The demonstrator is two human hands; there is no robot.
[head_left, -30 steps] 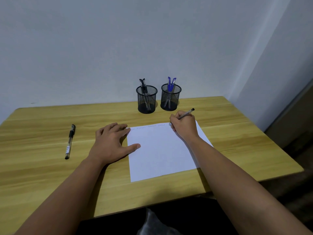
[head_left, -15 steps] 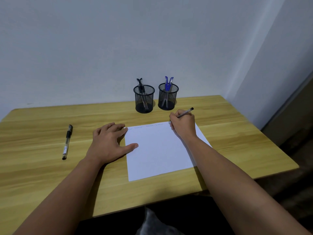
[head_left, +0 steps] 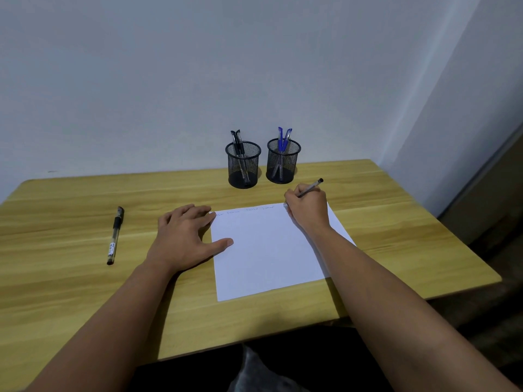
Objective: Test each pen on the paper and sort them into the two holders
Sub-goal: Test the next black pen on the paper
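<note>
Grey-barrelled, with a dark cap end, the pen (head_left: 310,188) sits clamped in the right hand (head_left: 307,209), its tip down at the far edge of the paper (head_left: 268,250), toward that sheet's far right corner. Faint scribbles run along the far edge to the left of the tip, too pale to read. By my reading the testing step is in hand: this pen is being tried on the sheet, and sorting it has not yet come.

Next, I judge, the hand must lift the pen, carry it past the far edge of the paper and drop it tip-first into one of two mesh holders near the table's far edge. Left holder (head_left: 243,164) has black-capped pens, right holder (head_left: 283,161) blue ones; which suits this pen depends on the mark it leaves, and that I cannot tell.

Its right wrist rests on the sheet, fingers curled round the barrel, cap end pointing up and to the right, forearm crossing the right edge of the paper. Left hand (head_left: 185,239) lies flat and empty, fingers spread, on the table (head_left: 70,292) at the paper's left edge, thumb on the sheet, pinning it.

One more pen, black-capped (head_left: 115,235), lies untested near the table's left edge, well apart from both hands
</note>
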